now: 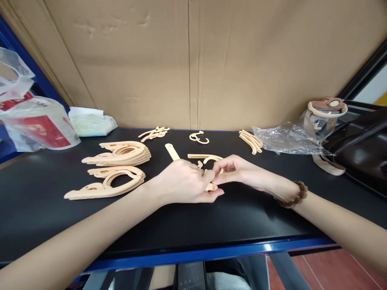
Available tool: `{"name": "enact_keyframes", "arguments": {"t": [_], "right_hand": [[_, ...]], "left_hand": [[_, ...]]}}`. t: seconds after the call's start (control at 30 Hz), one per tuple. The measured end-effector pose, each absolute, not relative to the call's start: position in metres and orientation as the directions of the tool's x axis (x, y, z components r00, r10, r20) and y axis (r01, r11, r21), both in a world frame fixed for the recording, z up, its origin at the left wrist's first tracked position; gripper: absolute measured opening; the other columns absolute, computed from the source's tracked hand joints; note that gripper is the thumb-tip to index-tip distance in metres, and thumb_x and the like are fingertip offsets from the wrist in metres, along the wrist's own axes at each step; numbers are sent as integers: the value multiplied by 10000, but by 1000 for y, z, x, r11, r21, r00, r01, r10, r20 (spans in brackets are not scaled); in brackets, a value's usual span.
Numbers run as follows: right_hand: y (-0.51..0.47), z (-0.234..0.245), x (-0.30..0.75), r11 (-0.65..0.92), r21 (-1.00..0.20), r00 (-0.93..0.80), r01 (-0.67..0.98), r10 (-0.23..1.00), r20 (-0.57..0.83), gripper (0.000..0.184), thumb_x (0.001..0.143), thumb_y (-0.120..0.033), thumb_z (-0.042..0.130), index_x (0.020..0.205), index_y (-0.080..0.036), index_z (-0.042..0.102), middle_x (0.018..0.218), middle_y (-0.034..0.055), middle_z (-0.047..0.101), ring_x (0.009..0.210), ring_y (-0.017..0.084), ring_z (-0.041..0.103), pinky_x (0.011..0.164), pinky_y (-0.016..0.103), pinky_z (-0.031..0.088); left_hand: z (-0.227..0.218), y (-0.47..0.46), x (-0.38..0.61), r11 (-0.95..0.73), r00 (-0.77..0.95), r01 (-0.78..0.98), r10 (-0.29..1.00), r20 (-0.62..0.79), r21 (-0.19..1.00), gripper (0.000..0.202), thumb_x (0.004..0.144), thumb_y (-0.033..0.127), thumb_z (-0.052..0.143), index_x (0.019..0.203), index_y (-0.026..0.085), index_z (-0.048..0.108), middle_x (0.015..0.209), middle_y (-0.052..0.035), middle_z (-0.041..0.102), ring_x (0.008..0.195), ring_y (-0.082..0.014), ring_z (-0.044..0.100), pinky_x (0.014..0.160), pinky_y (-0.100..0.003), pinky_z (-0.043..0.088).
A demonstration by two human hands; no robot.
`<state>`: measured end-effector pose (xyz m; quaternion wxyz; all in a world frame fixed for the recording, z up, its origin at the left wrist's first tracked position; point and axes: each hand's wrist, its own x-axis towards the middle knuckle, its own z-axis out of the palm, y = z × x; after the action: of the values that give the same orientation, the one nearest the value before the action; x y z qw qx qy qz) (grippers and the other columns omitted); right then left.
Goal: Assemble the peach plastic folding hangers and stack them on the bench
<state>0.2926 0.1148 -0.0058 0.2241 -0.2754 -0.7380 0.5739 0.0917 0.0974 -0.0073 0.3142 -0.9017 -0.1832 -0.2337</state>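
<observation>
Since the black table (187, 225) is the work surface, two beige stacks (142, 158) sit left, likely freeing its middle. Mid-table, left hand (186, 181), likely bracing for right hand (234, 170), whose grip I can't tell, clasps a mostly hidden beige piece (211, 187).

I can read no wording for certain. Well to the left of my left grip (184, 181), a wrapped package (42, 109) bears a red panel (42, 131) with pale, blurred lettering. Below my grip, past the table (187, 225) edge, a black object (191, 276) shows faint, illegible marks.
</observation>
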Motion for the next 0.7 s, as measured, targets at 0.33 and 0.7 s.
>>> {"name": "enact_keyframes", "arguments": {"t": [0.33,0.7], "right_hand": [[130,-7,306,695,-420,-437,584,705,559,426,916,-347,537,1313,-227,438,798,-8,578,701,144,530,666,282,429],[142,-3,315,477,-392,-276,787,840,467,287,934,-305,436,725,-177,584,607,-17,588,547,118,506,568,265,355]], "left_hand": [[32,105,76,-466,352,880,767,536,89,260,997,361,295,994,214,509,722,23,627,569,-144,561,521,-235,294],[35,114,75,-374,315,277,906,284,885,164,890,315,551,1008,211,507,844,1,583,599,-89,556,455,-175,427]]}}
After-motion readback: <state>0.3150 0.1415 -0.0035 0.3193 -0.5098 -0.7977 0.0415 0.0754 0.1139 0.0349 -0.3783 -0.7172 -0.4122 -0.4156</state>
